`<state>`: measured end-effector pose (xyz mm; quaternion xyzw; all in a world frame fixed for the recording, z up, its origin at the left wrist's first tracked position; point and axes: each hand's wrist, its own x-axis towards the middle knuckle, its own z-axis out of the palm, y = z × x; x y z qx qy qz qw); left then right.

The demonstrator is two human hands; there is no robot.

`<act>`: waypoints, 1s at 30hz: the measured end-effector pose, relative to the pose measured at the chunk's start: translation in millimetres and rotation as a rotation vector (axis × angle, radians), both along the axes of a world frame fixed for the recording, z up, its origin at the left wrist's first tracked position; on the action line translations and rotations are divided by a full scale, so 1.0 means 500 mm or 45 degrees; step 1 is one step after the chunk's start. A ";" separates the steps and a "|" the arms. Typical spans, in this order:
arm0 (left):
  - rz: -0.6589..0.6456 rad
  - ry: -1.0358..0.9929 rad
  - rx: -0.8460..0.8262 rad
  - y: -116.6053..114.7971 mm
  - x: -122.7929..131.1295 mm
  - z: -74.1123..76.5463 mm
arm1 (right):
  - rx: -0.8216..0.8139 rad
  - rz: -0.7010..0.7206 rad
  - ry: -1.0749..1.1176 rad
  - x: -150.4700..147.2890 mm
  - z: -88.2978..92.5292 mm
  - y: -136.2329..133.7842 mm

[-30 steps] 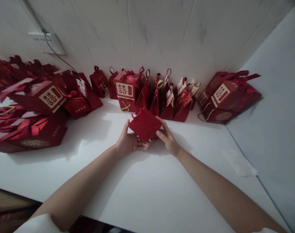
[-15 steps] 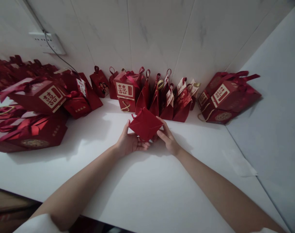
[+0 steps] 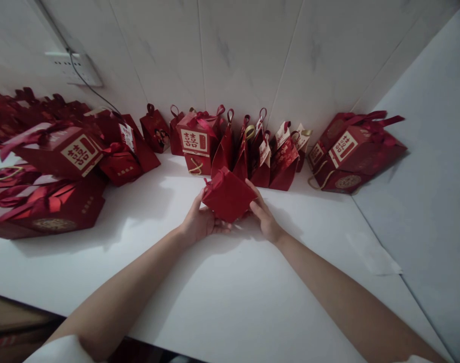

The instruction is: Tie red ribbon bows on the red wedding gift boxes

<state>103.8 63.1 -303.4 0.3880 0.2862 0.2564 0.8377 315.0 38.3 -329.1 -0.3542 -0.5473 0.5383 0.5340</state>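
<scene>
A small dark red paper box (image 3: 228, 195) is held just above the white counter (image 3: 222, 282), near its middle. My left hand (image 3: 201, 222) cups it from below and the left, fingers curled under it. My right hand (image 3: 263, 214) grips its right edge, fingers pressed against the side. Directly behind the box stands a row of small red gift bags (image 3: 252, 156) with ribbon loops and paper tags.
Larger red boxes with gold double-happiness labels lie at the left (image 3: 63, 151), at the back centre (image 3: 195, 141) and at the right (image 3: 354, 151). A wall socket with a cable (image 3: 76, 68) is at upper left. A white paper scrap (image 3: 373, 254) lies at the right.
The red box has tipped and turned a little in my hands, now showing more of its side. Both hands stay in nearly the same place.
</scene>
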 end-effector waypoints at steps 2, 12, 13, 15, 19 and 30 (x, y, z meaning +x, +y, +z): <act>0.119 0.034 0.206 -0.003 0.000 -0.007 | -0.024 -0.029 0.034 -0.004 -0.002 0.004; 0.343 0.366 0.973 -0.008 -0.004 0.005 | 0.043 -0.065 0.000 -0.005 -0.015 0.001; 0.335 0.362 0.980 -0.007 -0.004 0.005 | 0.063 -0.073 -0.001 -0.003 -0.014 0.001; 0.329 0.361 0.985 -0.005 -0.003 0.004 | 0.099 -0.071 0.013 -0.002 -0.010 0.002; 0.344 0.363 0.989 -0.002 -0.006 -0.003 | 0.092 -0.054 0.020 -0.004 -0.011 0.007; 0.302 0.319 0.991 -0.002 -0.007 -0.012 | 0.108 -0.102 -0.107 0.001 -0.022 0.013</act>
